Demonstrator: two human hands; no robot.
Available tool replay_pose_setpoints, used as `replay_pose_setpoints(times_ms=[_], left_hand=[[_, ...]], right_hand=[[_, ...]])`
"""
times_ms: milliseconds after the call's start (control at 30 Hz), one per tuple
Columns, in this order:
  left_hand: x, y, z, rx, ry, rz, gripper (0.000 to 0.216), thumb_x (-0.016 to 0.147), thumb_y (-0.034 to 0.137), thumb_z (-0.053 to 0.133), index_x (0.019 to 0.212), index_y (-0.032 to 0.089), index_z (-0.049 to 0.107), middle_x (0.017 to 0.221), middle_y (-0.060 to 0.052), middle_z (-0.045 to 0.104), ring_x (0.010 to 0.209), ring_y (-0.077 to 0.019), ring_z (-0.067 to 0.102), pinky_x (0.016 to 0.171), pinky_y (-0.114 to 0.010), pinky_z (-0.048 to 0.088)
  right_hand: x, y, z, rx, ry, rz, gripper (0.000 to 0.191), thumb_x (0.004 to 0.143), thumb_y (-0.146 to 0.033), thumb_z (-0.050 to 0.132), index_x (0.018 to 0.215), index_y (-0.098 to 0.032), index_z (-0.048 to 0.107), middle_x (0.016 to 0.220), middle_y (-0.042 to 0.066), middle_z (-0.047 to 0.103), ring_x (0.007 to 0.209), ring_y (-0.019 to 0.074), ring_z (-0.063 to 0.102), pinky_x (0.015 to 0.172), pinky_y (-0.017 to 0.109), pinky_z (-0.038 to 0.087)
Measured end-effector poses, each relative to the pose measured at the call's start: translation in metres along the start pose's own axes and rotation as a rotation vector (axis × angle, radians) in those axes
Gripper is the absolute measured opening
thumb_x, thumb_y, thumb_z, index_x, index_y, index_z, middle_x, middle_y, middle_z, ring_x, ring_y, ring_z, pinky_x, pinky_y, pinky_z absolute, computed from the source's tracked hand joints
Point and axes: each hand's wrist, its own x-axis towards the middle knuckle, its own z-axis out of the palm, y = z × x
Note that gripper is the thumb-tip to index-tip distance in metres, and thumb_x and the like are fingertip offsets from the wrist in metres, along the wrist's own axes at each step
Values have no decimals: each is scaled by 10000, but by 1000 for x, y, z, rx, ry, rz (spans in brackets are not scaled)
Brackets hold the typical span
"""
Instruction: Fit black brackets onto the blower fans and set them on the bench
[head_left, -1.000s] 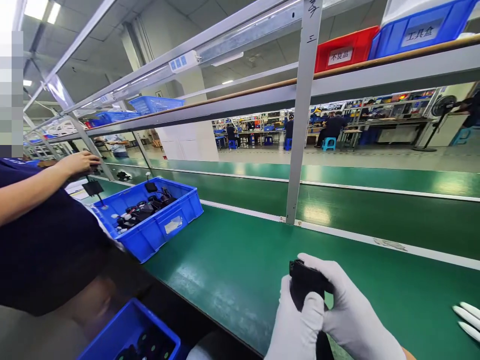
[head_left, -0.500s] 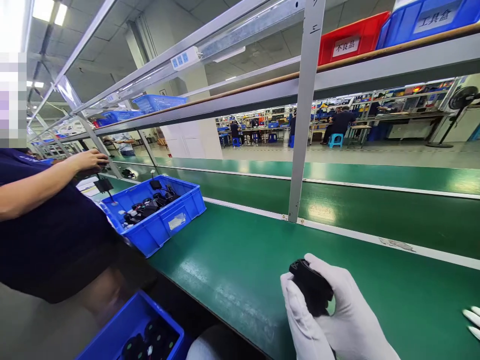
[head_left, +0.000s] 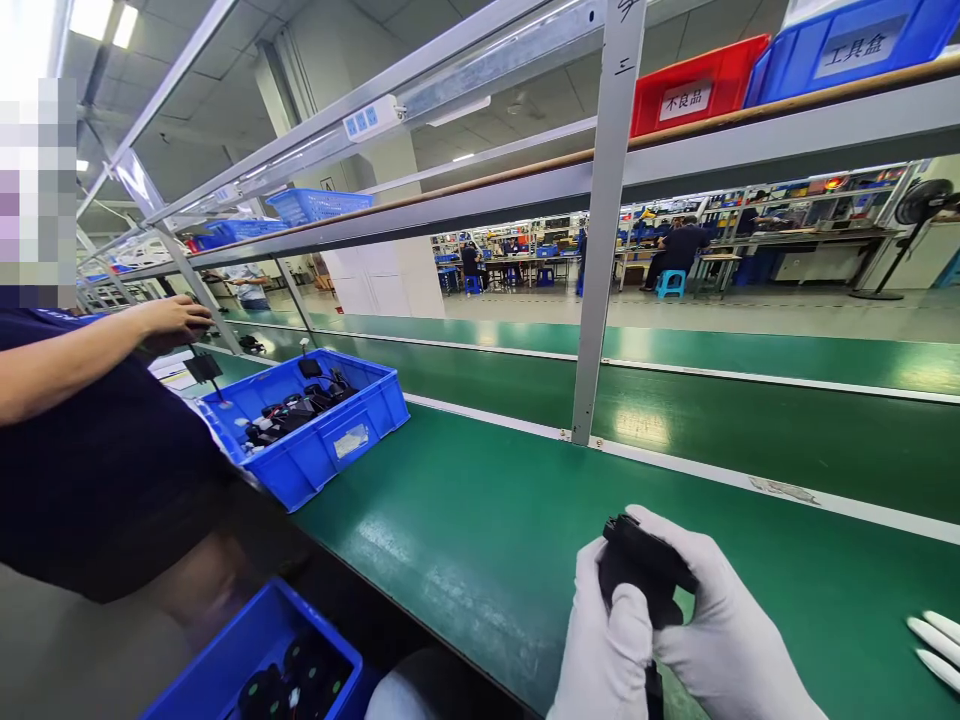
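Both of my hands wear white gloves and hold one black plastic part (head_left: 637, 568) above the green bench. My left hand (head_left: 604, 640) closes round its near left side, with the thumb pressed on its face. Around the far right side wraps my right hand (head_left: 739, 620), its fingers over the top edge. A narrow black piece (head_left: 655, 690) shows below, between the hands; whether it joins the part I cannot tell. The part's underside is hidden by the gloves.
On the green bench (head_left: 450, 500) stands a blue bin (head_left: 375, 415) of black wired parts. A lower blue bin (head_left: 225, 650) holds black parts. A co-worker (head_left: 97, 450) stands left. Another person's white-gloved fingertips (head_left: 937, 645) enter at right. A metal post (head_left: 598, 300) rises behind the bench.
The black part has shifted slightly right and turned in my hands. My left thumb now lies bent across its face. The gloved fingertips at the right edge have come further into view.
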Motion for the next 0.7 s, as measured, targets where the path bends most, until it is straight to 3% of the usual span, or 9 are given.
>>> replay_pose_setpoints(times_ms=[100,233,333,500,700], left_hand=[[0,3,0,31,-23,-6,561,931,396,491,1400,88,485,1293,-204,693,1126,-304,690,1003,-410,520],[-3,13,-5,149,-24,-64,559,892,346,519,1408,131,510,1361,-191,673,1222,-335,657,1062,-451,478],[-2,20,-6,188,16,-141,502,844,283,531,1327,154,570,1280,-174,714,1183,-347,669,1022,-458,488],[-3,31,-10,111,-39,-123,449,808,238,571,1248,158,614,1132,-116,763,1089,-298,696,985,-394,503],[-6,36,-13,49,-37,-169,548,767,223,618,1312,173,611,1197,-103,754,1174,-299,672,991,-364,501]], right_hand=[[-6,7,1,-12,-35,-52,621,820,-176,623,1414,-334,538,1249,38,725,1034,244,760,908,337,654],[-12,14,3,-39,-51,-94,656,838,-203,665,1453,-340,483,1270,49,702,1061,254,747,925,338,645],[-14,16,3,-53,-73,-86,714,820,-192,664,1486,-345,455,1285,48,692,1061,250,741,939,338,637],[-14,15,1,-37,-79,-87,709,809,-168,642,1478,-341,482,1287,44,698,1063,247,742,957,338,627],[-16,16,1,-2,-98,-52,686,799,-182,684,1456,-309,530,1292,68,711,1066,283,753,943,362,640]])
